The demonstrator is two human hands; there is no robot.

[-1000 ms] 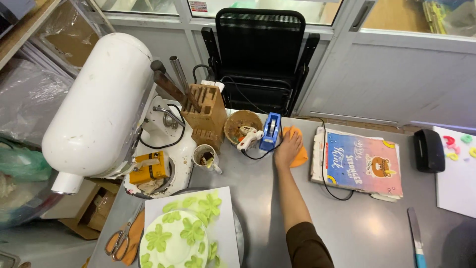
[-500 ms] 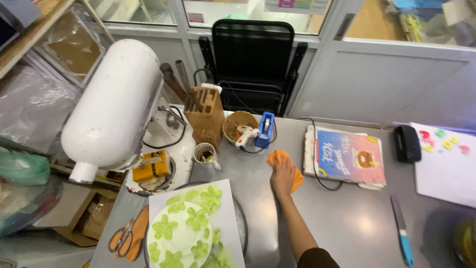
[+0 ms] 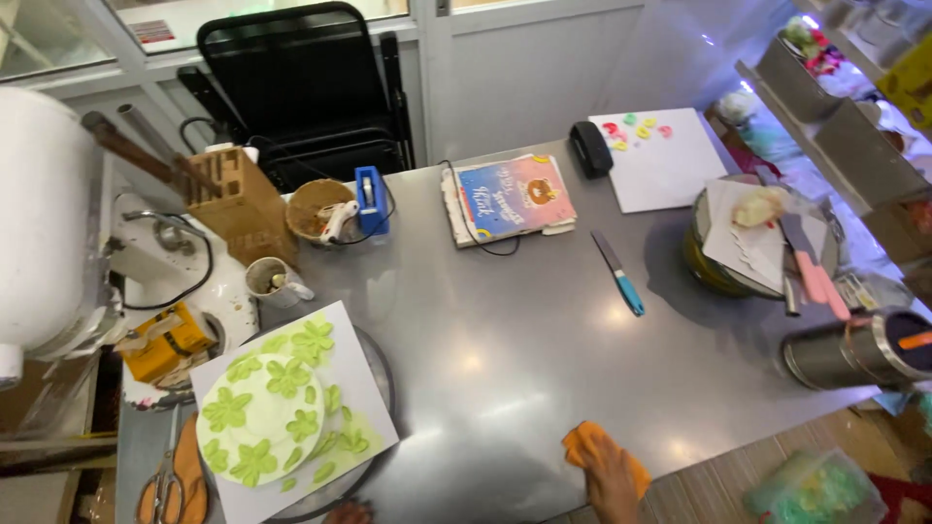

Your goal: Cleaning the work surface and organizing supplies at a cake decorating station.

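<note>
Table (image 3: 544, 320): a bare steel worktop fills the middle of the view, shiny and lit from above.
Mixer (image 3: 39, 223): a big white stand mixer at the far left edge, beside a wooden knife block (image 3: 233, 199).
Chair (image 3: 301, 87): a black folding chair behind the far edge of the table.
Cake (image 3: 260, 419): a pale round cake with green leaf shapes on a white board, near left, on a turntable.
White sheet (image 3: 670, 165): far right, dotted with small coloured pieces.
Booklet (image 3: 510, 197): colourful cover, far centre, with a cable trailing under it.
Steel tumbler (image 3: 854, 351): lying at the right edge, near the table's near-right corner.
Knife (image 3: 619, 274): blue handle, lying flat right of centre, well apart from the hand.
Cloth (image 3: 602, 454): an orange cloth on the table's near edge, under the hand.
Right hand (image 3: 610, 477): flat on the cloth, fingers together and pressing down, partly cut off by the frame.
Left hand: only a sliver shows at the bottom edge near the cake; I cannot tell how its fingers lie.
Risk: in my judgement a wide sweep left could smear the cake board; one to the right could nudge the tumbler off the edge.
</note>
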